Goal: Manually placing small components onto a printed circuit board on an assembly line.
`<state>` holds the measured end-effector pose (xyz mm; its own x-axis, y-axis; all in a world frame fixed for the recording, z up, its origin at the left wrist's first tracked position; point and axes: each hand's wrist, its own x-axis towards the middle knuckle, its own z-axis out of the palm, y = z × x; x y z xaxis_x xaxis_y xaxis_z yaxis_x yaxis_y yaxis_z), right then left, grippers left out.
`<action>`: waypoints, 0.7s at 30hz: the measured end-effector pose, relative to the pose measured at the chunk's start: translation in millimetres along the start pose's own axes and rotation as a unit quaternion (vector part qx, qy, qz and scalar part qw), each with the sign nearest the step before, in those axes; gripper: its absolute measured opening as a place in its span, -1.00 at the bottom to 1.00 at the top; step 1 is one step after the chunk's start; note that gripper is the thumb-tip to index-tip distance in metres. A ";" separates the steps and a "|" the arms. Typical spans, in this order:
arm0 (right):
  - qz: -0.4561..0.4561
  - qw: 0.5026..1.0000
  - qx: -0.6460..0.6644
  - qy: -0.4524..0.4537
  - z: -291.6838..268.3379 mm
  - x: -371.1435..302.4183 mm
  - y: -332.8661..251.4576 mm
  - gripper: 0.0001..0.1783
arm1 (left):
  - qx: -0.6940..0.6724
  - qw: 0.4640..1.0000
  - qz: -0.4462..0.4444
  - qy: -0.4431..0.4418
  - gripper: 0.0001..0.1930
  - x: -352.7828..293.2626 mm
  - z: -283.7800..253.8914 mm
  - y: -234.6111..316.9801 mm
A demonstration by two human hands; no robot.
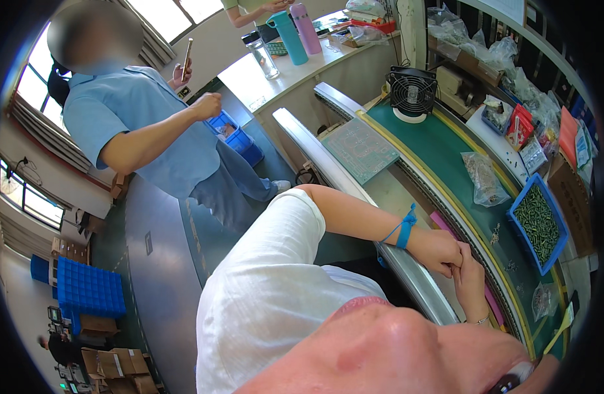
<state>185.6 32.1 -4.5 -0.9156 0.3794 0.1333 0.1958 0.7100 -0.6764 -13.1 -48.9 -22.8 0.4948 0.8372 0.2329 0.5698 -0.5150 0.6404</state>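
My left hand (pixel 436 251), with a blue strap (pixel 406 230) round its wrist, meets my right hand (pixel 470 278) above the near rail of the work line. Both hands have curled fingers that touch each other. Whatever lies between the fingertips, if anything, is hidden. Under my left forearm runs a pale metal rail (pixel 407 269). A pink strip (pixel 494 307) shows just beyond my right hand. Farther up the line, a flat green circuit board panel (pixel 361 150) lies across the rails, apart from my hands.
Beyond the hands, a green belt (pixel 456 167) carries a black fan (pixel 412 90) and a clear bag of small parts (pixel 483 178). A blue tray (pixel 565 238) of green components stands at right. A person in blue (pixel 151 125) holds a phone at left. Bottles (pixel 290 41) stand on the far table.
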 end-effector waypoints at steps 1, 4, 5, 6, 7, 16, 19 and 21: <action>-0.002 1.000 0.003 0.002 -0.3 0.9 0.2 -0.58 | -0.003 1.000 0.004 0.001 -0.78 0.5 -2.1 0.4; 0.001 1.000 -0.007 -0.001 1.3 -1.1 1.7 -0.58 | -0.007 1.000 -0.005 -0.005 -0.78 -1.6 -0.2 0.7; 0.008 1.000 -0.003 -0.009 -0.1 0.0 0.7 -0.57 | -0.002 1.000 -0.009 -0.005 -0.78 -2.1 -3.9 4.7; 0.008 1.000 -0.005 -0.005 -1.3 -0.5 0.9 -0.57 | 0.001 1.000 -0.005 -0.006 -0.78 0.1 -3.3 3.8; 0.001 1.000 -0.003 -0.003 0.0 -1.3 0.7 -0.57 | -0.006 1.000 -0.002 -0.005 -0.78 -1.7 -0.2 2.1; -0.010 1.000 0.015 0.009 1.6 -2.3 0.8 -0.58 | 0.001 1.000 -0.001 -0.014 -0.79 -1.4 0.0 2.1; 0.001 1.000 0.016 0.003 2.8 -2.3 5.3 -0.58 | 0.003 1.000 -0.003 -0.009 -0.79 -1.0 2.8 -1.2; 0.015 1.000 0.015 -0.008 3.1 -0.9 4.7 -0.58 | 0.004 1.000 -0.016 -0.007 -0.78 -0.6 5.0 -5.3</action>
<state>186.3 33.3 -10.0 -0.9148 0.3908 0.1015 0.2131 0.6807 -0.7009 -13.1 -47.6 -30.1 0.4857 0.8507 0.2011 0.5910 -0.4890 0.6415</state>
